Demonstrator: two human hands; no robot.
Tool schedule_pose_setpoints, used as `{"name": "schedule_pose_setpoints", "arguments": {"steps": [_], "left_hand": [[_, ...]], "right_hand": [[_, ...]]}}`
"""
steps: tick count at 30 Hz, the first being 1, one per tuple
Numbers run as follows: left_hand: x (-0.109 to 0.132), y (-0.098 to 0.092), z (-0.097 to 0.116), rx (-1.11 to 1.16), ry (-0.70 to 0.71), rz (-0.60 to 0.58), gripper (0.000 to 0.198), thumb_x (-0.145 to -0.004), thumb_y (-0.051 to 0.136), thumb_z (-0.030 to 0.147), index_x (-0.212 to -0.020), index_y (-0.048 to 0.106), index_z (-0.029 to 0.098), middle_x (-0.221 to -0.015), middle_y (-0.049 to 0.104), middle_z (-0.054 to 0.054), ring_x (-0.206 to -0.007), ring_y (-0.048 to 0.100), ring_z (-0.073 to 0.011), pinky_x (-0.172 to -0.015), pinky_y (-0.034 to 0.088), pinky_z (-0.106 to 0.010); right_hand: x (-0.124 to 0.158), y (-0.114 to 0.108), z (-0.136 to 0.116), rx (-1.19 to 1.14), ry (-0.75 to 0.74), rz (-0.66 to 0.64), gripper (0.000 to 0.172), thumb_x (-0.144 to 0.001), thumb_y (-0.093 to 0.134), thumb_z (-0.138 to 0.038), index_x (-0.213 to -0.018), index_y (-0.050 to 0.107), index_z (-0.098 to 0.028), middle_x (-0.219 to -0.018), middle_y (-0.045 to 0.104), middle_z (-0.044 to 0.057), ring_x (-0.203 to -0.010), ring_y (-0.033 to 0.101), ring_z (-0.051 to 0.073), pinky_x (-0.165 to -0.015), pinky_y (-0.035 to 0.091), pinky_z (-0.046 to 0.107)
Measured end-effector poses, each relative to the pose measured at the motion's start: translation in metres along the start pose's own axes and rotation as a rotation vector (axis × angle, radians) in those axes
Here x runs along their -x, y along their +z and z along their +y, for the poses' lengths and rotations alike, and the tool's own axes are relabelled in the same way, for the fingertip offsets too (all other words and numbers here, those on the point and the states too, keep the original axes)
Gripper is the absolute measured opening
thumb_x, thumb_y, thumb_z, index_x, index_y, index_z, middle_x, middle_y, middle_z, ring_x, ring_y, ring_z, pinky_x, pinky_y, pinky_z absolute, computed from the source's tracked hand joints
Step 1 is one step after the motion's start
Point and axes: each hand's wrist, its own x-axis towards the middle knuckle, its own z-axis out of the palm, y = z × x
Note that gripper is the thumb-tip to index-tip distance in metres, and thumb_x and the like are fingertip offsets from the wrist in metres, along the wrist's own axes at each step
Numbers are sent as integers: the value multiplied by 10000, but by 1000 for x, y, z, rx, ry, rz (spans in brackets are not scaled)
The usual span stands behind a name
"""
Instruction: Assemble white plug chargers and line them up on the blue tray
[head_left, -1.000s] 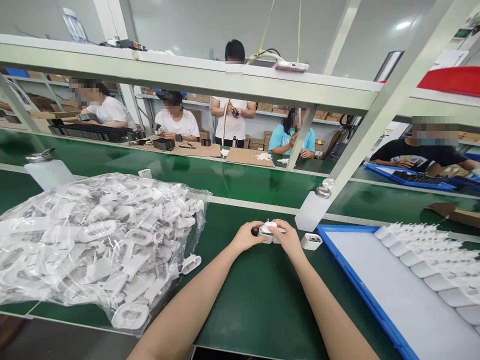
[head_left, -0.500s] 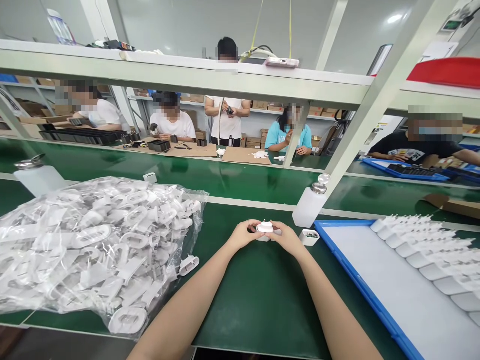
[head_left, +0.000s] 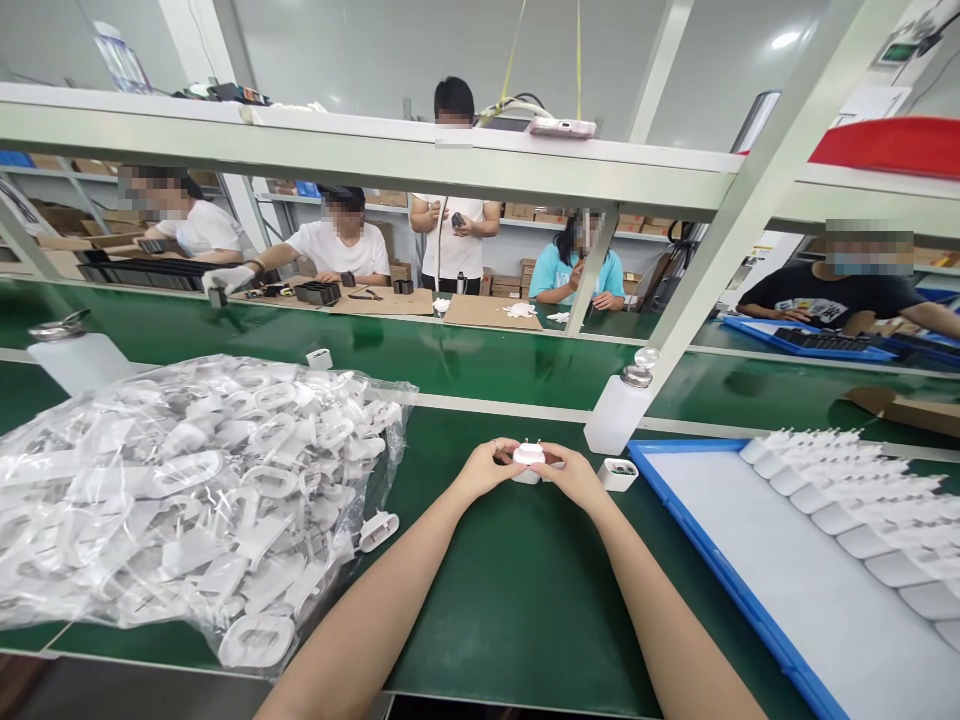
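A small white plug part [head_left: 529,455] with two pins pointing up is held between my two hands above the green table [head_left: 517,600]. My left hand [head_left: 487,470] grips its left side with thumb and fingers. On the right side, my right hand [head_left: 571,473] pinches it. Below the part, a white housing shows partly between the hands; the fingers hide the rest. Just right of my right hand stands an open white housing [head_left: 618,474] with a circuit board inside. One loose white plug cover [head_left: 379,531] lies beside the bag at left.
A clear bag of white covers [head_left: 187,480] fills the left. At right, a blue-rimmed tray [head_left: 720,560] holds rows of white plugs. White bottles [head_left: 619,408] stand behind. Another white housing [head_left: 319,359] lies beyond the bag. People work across the table, under a metal shelf [head_left: 375,160].
The white housing beyond the bag has shifted right. A co-worker at the back left has stretched a gloved hand over the green surface with a dark part. My hands have hardly moved.
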Motion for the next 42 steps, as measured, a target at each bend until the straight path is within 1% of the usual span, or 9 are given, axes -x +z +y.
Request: {"name": "schedule_pose_setpoints", "arguments": {"steps": [12, 18, 25, 29, 32, 34, 36, 39, 42], "left_hand": [[-2, -1, 0, -13, -16, -34, 337, -551, 561, 240, -870, 528, 137, -818, 567, -34, -673, 512, -103, -633, 414, -228], [-2, -1, 2, -3, 1, -55, 350, -574, 544, 250, -906, 513, 146, -831, 570, -28, -673, 509, -97, -646, 409, -225], [-2, -4, 7, -7, -47, -91, 332, -581, 539, 230, -904, 536, 153, -866, 582, -38, -732, 530, -126, -675, 401, -234], [-7, -10, 20, -190, -80, -133, 259, -559, 540, 245, -805, 585, 176, -780, 601, -5, -706, 538, -132, -645, 396, -215], [-17, -10, 39, -493, -94, -182, 138, -506, 573, 239, -622, 607, 173, -601, 588, 5, -600, 535, -144, -560, 388, -218], [-24, -6, 54, -731, -105, -199, 75, -427, 617, 203, -459, 565, 159, -454, 525, 6, -530, 518, -159, -514, 374, -231], [-29, -2, 65, -887, -139, -194, 144, -356, 640, 150, -360, 496, 154, -355, 447, 17, -481, 501, -166, -486, 364, -240], [-34, 3, 75, -920, -243, -253, 191, -371, 624, 130, -332, 439, 157, -284, 381, 36, -418, 479, -149, -459, 362, -241], [-38, 5, 77, -922, -303, -325, 210, -400, 605, 123, -327, 410, 156, -239, 346, 50, -364, 454, -129, -453, 370, -244]], "right_hand": [[4, -2, -5, 56, -33, -3, 229, -571, 536, -270, -794, 538, -217, -745, 584, -15, -662, 533, 136, -603, 424, 260], [2, -4, -6, 41, -24, -48, 161, -566, 536, -268, -712, 517, -205, -680, 579, -26, -609, 529, 121, -576, 408, 239], [0, -10, -21, 252, 52, -80, 113, -558, 550, -244, -664, 530, -207, -571, 558, -28, -560, 523, 127, -508, 364, 214], [-5, -15, -30, 420, 33, -99, 122, -516, 585, -243, -628, 547, -213, -581, 565, -14, -559, 519, 143, -445, 319, 203], [-13, -17, -39, 574, -18, -150, 105, -464, 617, -231, -531, 540, -206, -567, 557, -1, -552, 513, 155, -410, 285, 206], [-19, -18, -45, 659, -23, -196, 125, -421, 637, -204, -464, 520, -202, -516, 534, -4, -515, 503, 150, -389, 269, 205], [-24, -19, -51, 716, -21, -227, 161, -384, 650, -176, -408, 492, -201, -448, 492, -19, -459, 485, 134, -371, 257, 201], [-29, -19, -54, 744, -40, -271, 212, -371, 652, -161, -354, 443, -196, -392, 432, -36, -405, 458, 116, -352, 245, 199], [-32, -18, -52, 769, -49, -295, 236, -378, 656, -175, -347, 423, -189, -401, 427, -27, -426, 470, 131, -349, 244, 204]]}}
